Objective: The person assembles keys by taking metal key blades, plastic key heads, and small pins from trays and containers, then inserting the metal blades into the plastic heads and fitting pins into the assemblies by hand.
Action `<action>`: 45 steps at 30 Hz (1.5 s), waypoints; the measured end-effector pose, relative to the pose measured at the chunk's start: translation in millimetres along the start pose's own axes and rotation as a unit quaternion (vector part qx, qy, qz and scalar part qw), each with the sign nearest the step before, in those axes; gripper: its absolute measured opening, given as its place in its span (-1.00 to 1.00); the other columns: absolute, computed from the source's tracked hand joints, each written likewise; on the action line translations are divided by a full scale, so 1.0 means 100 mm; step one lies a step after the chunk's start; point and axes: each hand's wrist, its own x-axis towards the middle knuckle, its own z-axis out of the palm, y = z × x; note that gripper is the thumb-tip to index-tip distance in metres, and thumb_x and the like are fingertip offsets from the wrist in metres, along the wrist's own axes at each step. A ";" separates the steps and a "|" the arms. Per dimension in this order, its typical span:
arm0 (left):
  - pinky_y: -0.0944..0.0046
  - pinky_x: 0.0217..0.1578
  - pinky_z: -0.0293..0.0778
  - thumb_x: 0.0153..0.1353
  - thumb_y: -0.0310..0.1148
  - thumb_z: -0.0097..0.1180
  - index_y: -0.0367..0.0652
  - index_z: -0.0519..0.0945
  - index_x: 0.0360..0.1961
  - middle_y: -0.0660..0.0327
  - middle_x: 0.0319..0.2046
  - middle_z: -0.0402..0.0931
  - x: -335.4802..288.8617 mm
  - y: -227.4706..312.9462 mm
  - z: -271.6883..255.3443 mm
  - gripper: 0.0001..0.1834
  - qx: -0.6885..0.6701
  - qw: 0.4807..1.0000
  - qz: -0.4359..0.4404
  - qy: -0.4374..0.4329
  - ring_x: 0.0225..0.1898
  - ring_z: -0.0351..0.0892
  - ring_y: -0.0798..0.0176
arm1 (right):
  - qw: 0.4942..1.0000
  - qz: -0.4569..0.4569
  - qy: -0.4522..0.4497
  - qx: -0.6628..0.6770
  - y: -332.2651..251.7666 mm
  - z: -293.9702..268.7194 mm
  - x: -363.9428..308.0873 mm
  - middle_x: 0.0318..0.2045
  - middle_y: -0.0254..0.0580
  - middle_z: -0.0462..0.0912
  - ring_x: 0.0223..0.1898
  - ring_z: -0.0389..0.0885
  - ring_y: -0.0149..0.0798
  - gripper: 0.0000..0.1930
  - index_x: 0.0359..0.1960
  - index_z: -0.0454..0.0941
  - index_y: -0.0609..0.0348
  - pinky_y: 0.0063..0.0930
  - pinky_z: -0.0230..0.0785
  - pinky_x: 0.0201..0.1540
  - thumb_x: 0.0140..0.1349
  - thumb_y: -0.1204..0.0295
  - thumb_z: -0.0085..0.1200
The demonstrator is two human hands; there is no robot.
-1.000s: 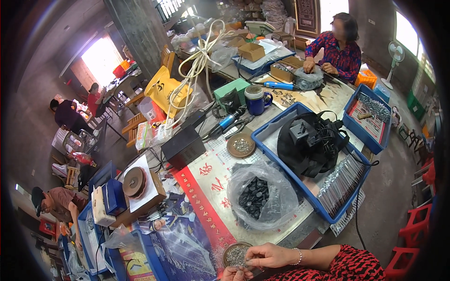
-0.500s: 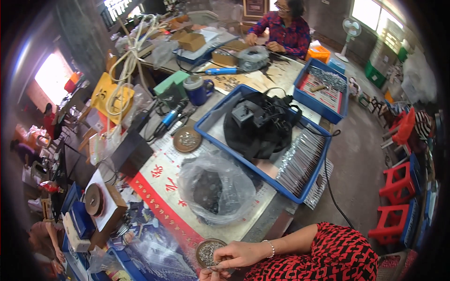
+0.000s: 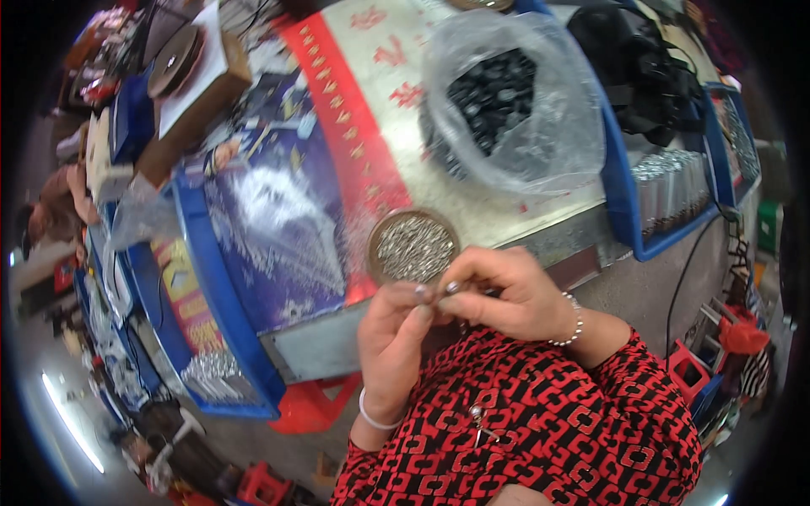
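Note:
My left hand (image 3: pixel 391 337) and my right hand (image 3: pixel 510 295) meet fingertip to fingertip in front of my body, at the table's near edge. Both are closed in a pinch; whatever lies between the fingertips is too small and hidden to name. Just beyond them stands a round brown bowl (image 3: pixel 374 242) filled with small silvery metal parts (image 3: pixel 415 244). Farther off to the right sits an opened clear plastic bag (image 3: pixel 564 135) with many shiny black pieces (image 3: pixel 494 97) inside.
A blue tray (image 3: pixel 221 282) with silvery parts lies on the left. On the right another blue tray (image 3: pixel 622 198) holds metal rods (image 3: pixel 671 185) and a black bundle (image 3: pixel 637 76). A round brown disc (image 3: pixel 175 63) rests on a box. A black cable (image 3: pixel 682 278) hangs at the right.
The view has swung down and left, so both hands now show fully. The fingertips stay pinched together close to the bowl.

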 end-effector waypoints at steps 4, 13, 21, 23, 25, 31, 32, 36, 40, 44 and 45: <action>0.40 -0.11 0.40 0.22 -0.58 -0.04 -0.34 0.42 -0.22 0.18 -0.21 0.42 -0.01 -0.07 -0.20 -0.89 0.002 0.997 0.045 -0.062 -0.18 0.45 0.38 | 1.000 -0.010 0.020 -0.021 0.04 0.11 0.05 -0.58 -0.32 0.54 -0.60 0.48 -0.54 -0.89 -0.36 0.48 0.28 -0.67 0.29 -0.56 0.14 0.49 0.10; 0.52 -0.25 0.38 0.22 -0.55 0.00 -0.34 0.43 -0.23 0.24 -0.34 0.53 -0.06 -0.04 -0.20 -0.88 0.111 0.992 0.032 -0.046 -0.30 0.47 0.50 | 0.979 -0.103 0.045 -0.169 0.00 0.18 0.07 -0.56 -0.18 0.50 -0.55 0.50 -0.20 -0.89 -0.40 0.48 0.26 -0.49 0.32 -0.49 0.08 0.49 0.12; 0.55 -0.34 0.37 0.21 -0.57 0.02 -0.35 0.44 -0.27 0.25 -0.41 0.55 0.00 -0.01 -0.12 -0.91 0.114 0.991 0.051 -0.042 -0.36 0.46 0.53 | 0.975 -0.111 0.064 -0.180 -0.01 0.14 0.07 -0.54 -0.16 0.52 -0.52 0.54 -0.19 -0.87 -0.37 0.49 0.27 -0.46 0.34 -0.49 0.08 0.48 0.12; 0.56 -0.35 0.37 0.20 -0.57 0.02 -0.36 0.44 -0.28 0.25 -0.41 0.55 0.01 -0.01 -0.11 -0.92 0.104 0.992 0.052 -0.039 -0.36 0.45 0.54 | 0.974 -0.116 0.064 -0.182 -0.02 0.13 0.07 -0.54 -0.16 0.52 -0.53 0.54 -0.19 -0.88 -0.37 0.49 0.27 -0.46 0.34 -0.49 0.08 0.49 0.12; 0.55 -0.36 0.37 0.20 -0.57 0.03 -0.36 0.44 -0.30 0.24 -0.41 0.56 0.01 -0.01 -0.12 -0.92 0.142 0.987 0.063 -0.050 -0.38 0.46 0.54 | 0.974 -0.120 0.063 -0.182 -0.02 0.12 0.08 -0.54 -0.15 0.52 -0.53 0.54 -0.19 -0.88 -0.38 0.50 0.26 -0.45 0.34 -0.49 0.07 0.50 0.13; 0.55 -0.43 0.37 0.18 -0.55 0.07 -0.35 0.46 -0.35 0.24 -0.50 0.56 0.04 -0.04 -0.13 -0.93 0.182 0.978 0.072 -0.068 -0.44 0.47 0.54 | 0.970 -0.138 0.058 -0.190 0.02 0.09 0.06 -0.56 -0.22 0.55 -0.57 0.54 -0.39 -0.89 -0.36 0.52 0.29 -0.62 0.31 -0.53 0.09 0.52 0.13; 0.55 -0.43 0.37 0.18 -0.55 0.07 -0.35 0.46 -0.35 0.24 -0.50 0.56 0.04 -0.04 -0.13 -0.93 0.182 0.978 0.072 -0.067 -0.44 0.47 0.54 | 0.974 -0.116 0.051 -0.188 0.01 0.07 0.06 -0.58 -0.23 0.54 -0.57 0.54 -0.40 -0.89 -0.37 0.52 0.29 -0.62 0.32 -0.54 0.09 0.52 0.12; 0.54 -0.44 0.41 0.19 -0.52 0.06 -0.33 0.45 -0.37 0.23 -0.49 0.57 0.05 -0.02 -0.12 -0.92 0.199 0.977 0.034 -0.071 -0.44 0.52 0.49 | 0.992 -0.034 0.021 -0.119 0.02 0.05 0.10 -0.62 -0.29 0.53 -0.57 0.55 -0.48 -0.90 -0.42 0.47 0.31 -0.66 0.32 -0.56 0.13 0.52 0.09; 0.50 -0.41 0.46 0.21 -0.50 0.03 -0.32 0.42 -0.33 0.17 -0.44 0.57 0.13 0.00 -0.13 -0.91 0.119 0.986 -0.066 -0.094 -0.39 0.57 0.41 | 0.997 0.065 0.033 0.040 0.12 0.08 0.15 -0.65 -0.45 0.46 -0.62 0.45 -0.64 -0.86 -0.50 0.40 0.25 -0.74 0.22 -0.63 0.17 0.49 0.06; 0.48 -0.40 0.50 0.22 -0.51 0.00 -0.31 0.38 -0.31 0.11 -0.41 0.56 0.25 0.08 -0.16 -0.91 0.042 0.981 -0.159 -0.104 -0.37 0.59 0.36 | 0.989 0.105 0.050 0.095 0.17 0.08 0.28 -0.65 -0.49 0.43 -0.63 0.35 -0.69 -0.84 -0.53 0.39 0.22 -0.76 0.14 -0.64 0.15 0.48 0.08; 0.48 -0.40 0.50 0.22 -0.51 0.00 -0.31 0.38 -0.31 0.11 -0.41 0.56 0.27 0.09 -0.17 -0.91 0.041 0.982 -0.157 -0.101 -0.37 0.59 0.36 | 0.989 0.106 0.046 0.095 0.19 0.08 0.31 -0.65 -0.49 0.43 -0.63 0.35 -0.69 -0.84 -0.53 0.39 0.22 -0.76 0.14 -0.64 0.15 0.48 0.08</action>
